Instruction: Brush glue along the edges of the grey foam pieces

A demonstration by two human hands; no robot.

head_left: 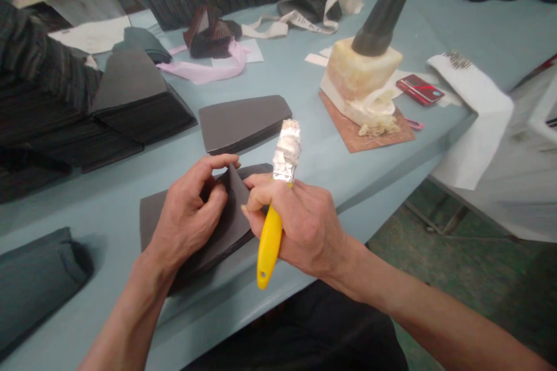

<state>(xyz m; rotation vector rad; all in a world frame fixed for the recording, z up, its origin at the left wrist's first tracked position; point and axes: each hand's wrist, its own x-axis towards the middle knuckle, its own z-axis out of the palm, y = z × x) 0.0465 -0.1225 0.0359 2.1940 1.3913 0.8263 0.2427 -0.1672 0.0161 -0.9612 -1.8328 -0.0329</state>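
My right hand (302,220) is closed round a yellow-handled paintbrush (270,243), its bristle end up and its ferrule smeared whitish. The thumb and finger of that hand also touch the edge of a dark grey flat piece (232,208). My left hand (194,203) pinches the raised, bent corner of this piece between thumb and forefinger. Under both hands lie more dark pieces (152,214) of the same kind. Just beyond them rests a neat stack of tapered grey pieces (243,119).
A whitish block-shaped container (363,72) with a dark cone stands on a brown board (378,142), beside a red phone-like device (420,90). Tall dark stacks (134,84) fill the left. A pink strip (209,71) and dark scraps lie behind. The table edge runs along the right.
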